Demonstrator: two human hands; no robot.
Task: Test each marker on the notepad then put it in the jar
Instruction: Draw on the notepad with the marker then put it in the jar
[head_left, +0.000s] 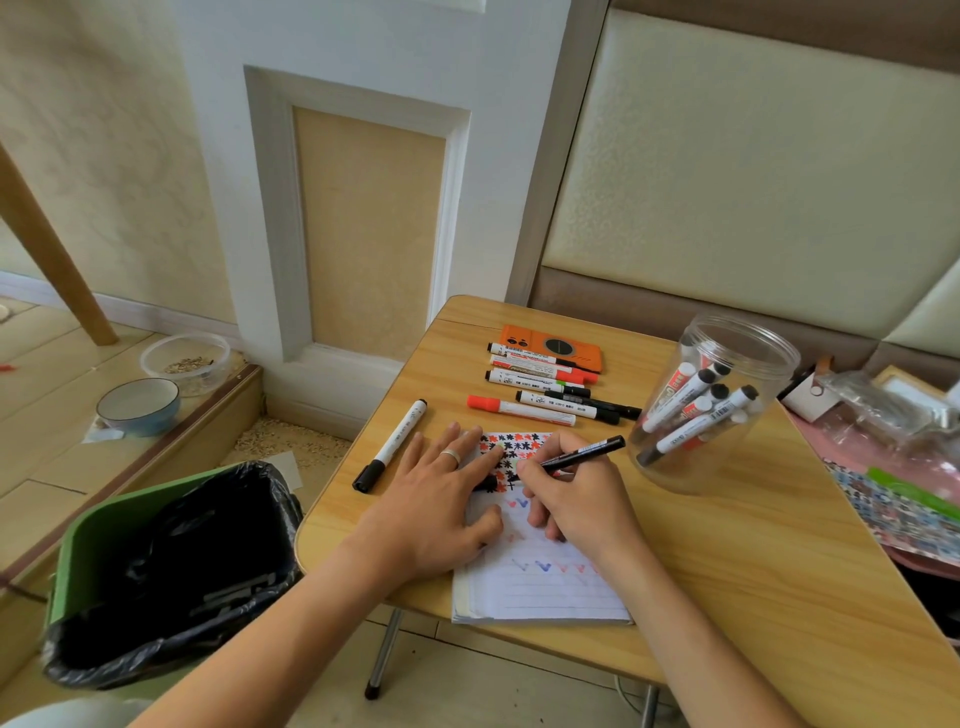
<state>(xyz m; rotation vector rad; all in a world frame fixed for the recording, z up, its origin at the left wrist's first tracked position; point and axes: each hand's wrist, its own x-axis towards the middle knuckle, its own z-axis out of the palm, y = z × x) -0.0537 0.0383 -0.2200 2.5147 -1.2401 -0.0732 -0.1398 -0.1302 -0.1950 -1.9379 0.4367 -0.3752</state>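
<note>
The right hand (576, 499) grips a black marker (584, 453), fingers curled round its barrel, with the tip down on the notepad (540, 592). The barrel carries pale print too small to read. The left hand (441, 499) lies flat on the pad's left side, fingers straight and slightly spread, a ring (451, 456) on one of them. A black cap (487, 484) sits on the page by the left fingertips; whether the hand touches it cannot be told.

The notepad is lined and lies near the front edge of the wooden table (753, 571). Its upper part is filled with red and black star-like marks, and below run rows of small red and blue ticks.

Beyond the pad lies a row of markers (540, 387), white barrels with black or red caps, their label print unreadable. The farthest ones rest against an orange case (556, 345). A red-capped marker (519, 409) lies nearest the pad. Off to the left, apart from the others, lies a single white marker (390, 446) with black ends.

The clear plastic jar (711, 405) stands to the right of the pad, open, several markers leaning inside; one shows a barcode, and the lettering is illegible.

On the floor to the left stands a green bin (83, 545) with a black liner.
</note>
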